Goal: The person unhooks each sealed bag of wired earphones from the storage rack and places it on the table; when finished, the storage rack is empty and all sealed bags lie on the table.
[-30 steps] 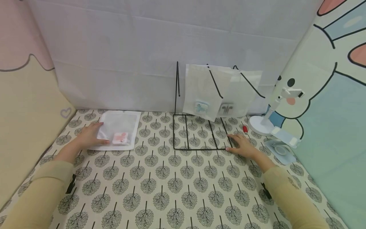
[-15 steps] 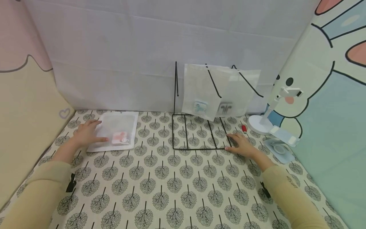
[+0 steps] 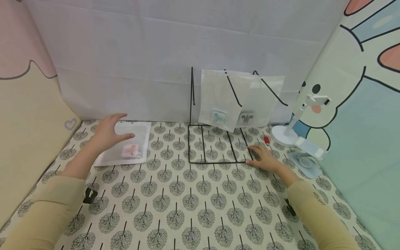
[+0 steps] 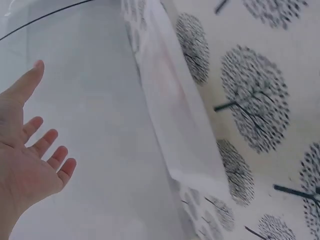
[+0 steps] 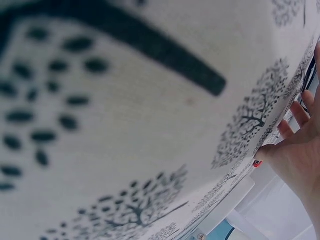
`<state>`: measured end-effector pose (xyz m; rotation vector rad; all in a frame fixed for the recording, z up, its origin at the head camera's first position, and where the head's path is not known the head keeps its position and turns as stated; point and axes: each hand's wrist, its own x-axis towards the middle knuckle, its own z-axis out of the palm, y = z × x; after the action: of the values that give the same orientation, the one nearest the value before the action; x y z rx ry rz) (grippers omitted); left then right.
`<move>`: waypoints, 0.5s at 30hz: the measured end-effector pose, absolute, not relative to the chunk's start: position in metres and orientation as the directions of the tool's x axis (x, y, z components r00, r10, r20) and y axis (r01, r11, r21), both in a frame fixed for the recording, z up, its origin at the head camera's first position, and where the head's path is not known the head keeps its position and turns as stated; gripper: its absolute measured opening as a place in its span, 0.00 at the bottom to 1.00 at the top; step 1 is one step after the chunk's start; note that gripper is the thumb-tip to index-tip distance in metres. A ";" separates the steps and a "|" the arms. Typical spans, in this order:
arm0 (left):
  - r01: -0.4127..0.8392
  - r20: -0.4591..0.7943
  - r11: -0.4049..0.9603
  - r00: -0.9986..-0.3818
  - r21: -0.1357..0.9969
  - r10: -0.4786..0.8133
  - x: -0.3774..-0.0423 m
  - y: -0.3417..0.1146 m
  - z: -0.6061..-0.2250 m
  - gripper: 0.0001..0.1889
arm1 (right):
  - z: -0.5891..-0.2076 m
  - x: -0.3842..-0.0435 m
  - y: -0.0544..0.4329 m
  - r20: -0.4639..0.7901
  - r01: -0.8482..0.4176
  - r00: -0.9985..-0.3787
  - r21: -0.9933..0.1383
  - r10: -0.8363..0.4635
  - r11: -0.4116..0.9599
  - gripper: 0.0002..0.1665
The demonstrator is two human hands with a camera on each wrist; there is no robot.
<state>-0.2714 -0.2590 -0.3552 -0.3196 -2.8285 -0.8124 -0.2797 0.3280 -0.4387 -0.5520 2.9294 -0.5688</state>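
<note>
My left hand (image 3: 108, 135) is raised over a frosted zip bag (image 3: 142, 133) lying flat on the table at the left. Its thumb and fingers are spread apart and hold nothing. A small pink-and-white square item (image 3: 130, 150) shows through this bag. In the left wrist view the same hand (image 4: 30, 160) has its fingers extended, left of the bag (image 4: 170, 115). My right hand (image 3: 264, 158) rests at the front right corner of a black wire rack (image 3: 223, 163), fingers relaxed at the wire. In the right wrist view the right hand (image 5: 295, 150) is partly cut off.
Two more frosted bags, a nearer bag (image 3: 215, 92) and a farther bag (image 3: 268, 97), hang on the rack's arms with small square items inside. Right of the rack are a red object (image 3: 267, 140), a white phone stand (image 3: 282, 136) and a pale blue flat piece (image 3: 307, 165).
My left hand has lifted from the bag's left edge and moved up and right over it, its fingers spread. The right hand has stayed at the rack's corner.
</note>
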 end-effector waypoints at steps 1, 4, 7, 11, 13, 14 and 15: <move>0.262 0.242 0.818 -0.958 0.512 0.155 -0.270 -0.253 -0.351 0.47 | -0.439 -0.279 0.328 -0.037 -0.328 -0.929 -0.380 -0.368 0.865 0.45; 0.282 0.269 0.785 -0.951 0.551 0.152 -0.268 -0.234 -0.341 0.45 | -0.438 -0.279 0.328 -0.034 -0.333 -0.928 -0.373 -0.371 0.866 0.45; 0.294 0.289 0.742 -0.947 0.603 0.140 -0.268 -0.214 -0.336 0.45 | -0.437 -0.278 0.328 -0.035 -0.333 -0.928 -0.376 -0.372 0.865 0.45; 0.308 0.317 0.688 -0.941 0.658 0.118 -0.274 -0.187 -0.334 0.45 | -0.439 -0.279 0.328 -0.032 -0.339 -0.926 -0.374 -0.377 0.863 0.45; 0.317 0.327 0.656 -0.938 0.685 0.113 -0.279 -0.173 -0.334 0.44 | -0.440 -0.279 0.328 -0.029 -0.343 -0.925 -0.369 -0.379 0.864 0.45; 0.323 0.329 0.644 -0.937 0.694 0.115 -0.282 -0.166 -0.336 0.44 | -0.440 -0.280 0.329 -0.028 -0.343 -0.925 -0.370 -0.379 0.864 0.45; 0.329 0.333 0.634 -0.936 0.700 0.118 -0.284 -0.159 -0.337 0.44 | -0.440 -0.280 0.329 -0.027 -0.344 -0.925 -0.369 -0.380 0.863 0.45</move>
<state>-0.2845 -0.1590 -0.3367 -0.3629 -2.6010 -1.1903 -0.2798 0.3287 -0.4402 -0.5720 2.9363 -0.5539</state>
